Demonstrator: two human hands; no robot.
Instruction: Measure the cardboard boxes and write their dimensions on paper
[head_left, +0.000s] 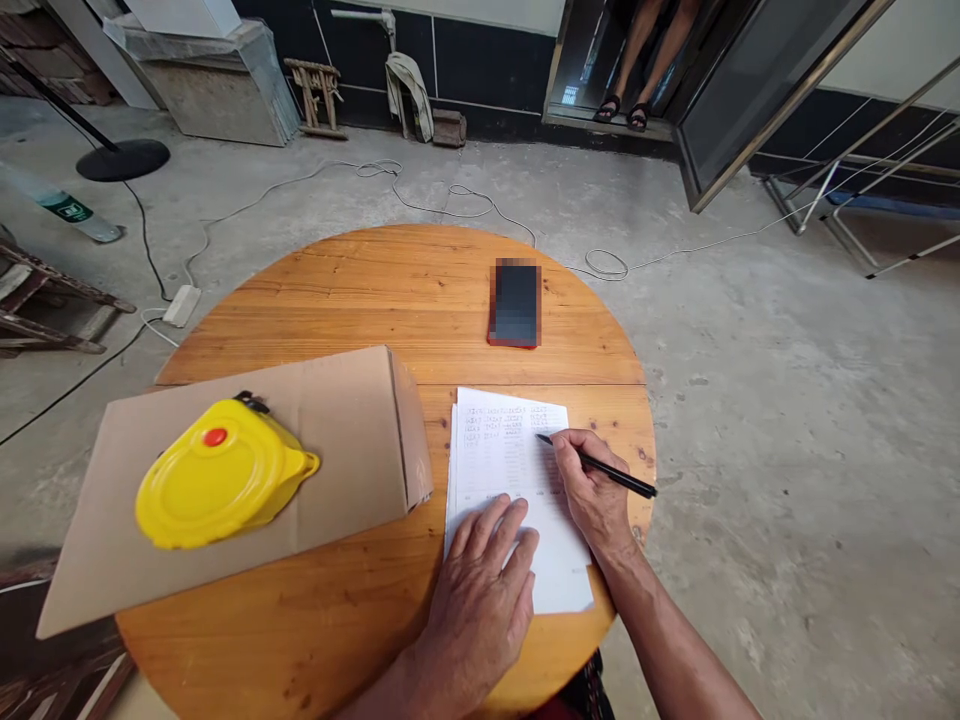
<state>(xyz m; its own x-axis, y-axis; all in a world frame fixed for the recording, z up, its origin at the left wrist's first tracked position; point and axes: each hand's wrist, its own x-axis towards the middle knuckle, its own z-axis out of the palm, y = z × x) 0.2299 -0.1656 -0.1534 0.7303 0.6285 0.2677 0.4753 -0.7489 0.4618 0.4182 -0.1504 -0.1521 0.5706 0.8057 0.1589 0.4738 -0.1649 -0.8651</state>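
Observation:
A white sheet of paper (501,470) with lines of writing lies on the round wooden table (360,300) near its front right edge. My right hand (592,490) is closed on a black pen (600,468), its tip touching the paper. My left hand (484,580) rests flat on the lower part of the sheet, fingers spread.
A cardboard box (330,440) lies on the table's left, with a yellow tape measure (217,475) on top. A dark phone in a red case (515,303) lies beyond the paper. Cables and a power strip (181,305) cross the concrete floor. A person's legs (637,60) show in the far doorway.

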